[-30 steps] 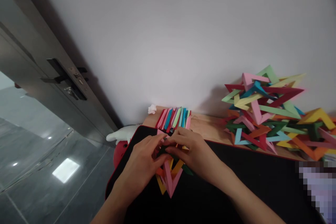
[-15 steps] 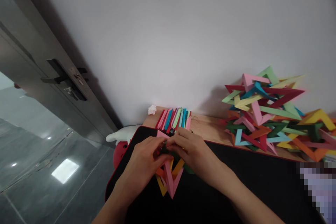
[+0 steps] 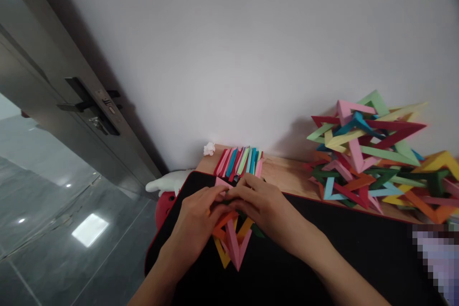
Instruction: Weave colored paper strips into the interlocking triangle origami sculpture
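Observation:
Both my hands meet over a folded-paper star model with pink, orange, yellow and green strips. My left hand pinches it from the left, thumb and fingers pressed together. From the other side my right hand grips it, its fingertips touching those of the left. The spot between the fingertips is mostly hidden. Pink and yellow points stick out below the hands, a pink tip shows above them, and some dark green lies under the right hand. The model is over a black mat with a red edge.
Folded paper strips lie in a row behind the mat, with a crumpled white paper beside them. Finished-looking paper stars are piled at right against the wall. A door with a handle stands at left; a white and red object is below.
My fingers have shifted slightly at the paper model, and more of an orange strip shows beneath the left hand. The whole view has moved a little.

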`<act>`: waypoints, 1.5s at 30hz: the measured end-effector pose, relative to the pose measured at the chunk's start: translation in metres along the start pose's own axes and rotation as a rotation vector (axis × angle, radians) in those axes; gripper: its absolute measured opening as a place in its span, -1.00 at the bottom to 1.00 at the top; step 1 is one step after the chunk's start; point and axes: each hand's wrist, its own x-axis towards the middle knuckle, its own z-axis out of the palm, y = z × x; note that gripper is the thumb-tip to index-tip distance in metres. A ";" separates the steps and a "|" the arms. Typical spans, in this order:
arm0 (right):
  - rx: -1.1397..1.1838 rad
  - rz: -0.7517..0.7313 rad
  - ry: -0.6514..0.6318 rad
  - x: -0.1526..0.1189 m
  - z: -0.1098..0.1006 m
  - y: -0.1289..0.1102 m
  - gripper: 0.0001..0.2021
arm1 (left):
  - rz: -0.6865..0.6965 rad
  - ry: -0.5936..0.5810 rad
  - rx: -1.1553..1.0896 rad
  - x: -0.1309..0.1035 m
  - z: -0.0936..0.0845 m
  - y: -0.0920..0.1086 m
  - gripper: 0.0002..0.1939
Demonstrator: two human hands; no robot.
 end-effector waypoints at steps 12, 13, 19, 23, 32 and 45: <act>-0.033 -0.026 0.021 -0.001 0.002 0.002 -0.73 | -0.004 0.040 -0.084 -0.003 -0.003 -0.009 -0.72; -0.028 -0.025 0.030 -0.001 0.001 0.003 -0.73 | -0.035 0.039 -0.101 -0.003 -0.006 -0.012 -0.73; -0.053 0.012 -0.005 -0.001 -0.002 0.005 -0.73 | 0.007 -0.023 -0.143 0.001 -0.022 -0.033 -0.79; -0.082 0.006 -0.002 0.001 -0.006 0.007 -0.71 | 0.153 -0.154 -0.193 0.006 -0.029 -0.036 -0.81; -0.077 0.027 0.124 -0.001 -0.023 0.028 -0.79 | -0.084 -0.094 -0.056 -0.016 -0.022 -0.026 -0.72; -0.109 0.044 0.032 -0.008 -0.031 0.020 -0.78 | -0.669 -0.119 -0.796 -0.022 -0.003 -0.022 -0.74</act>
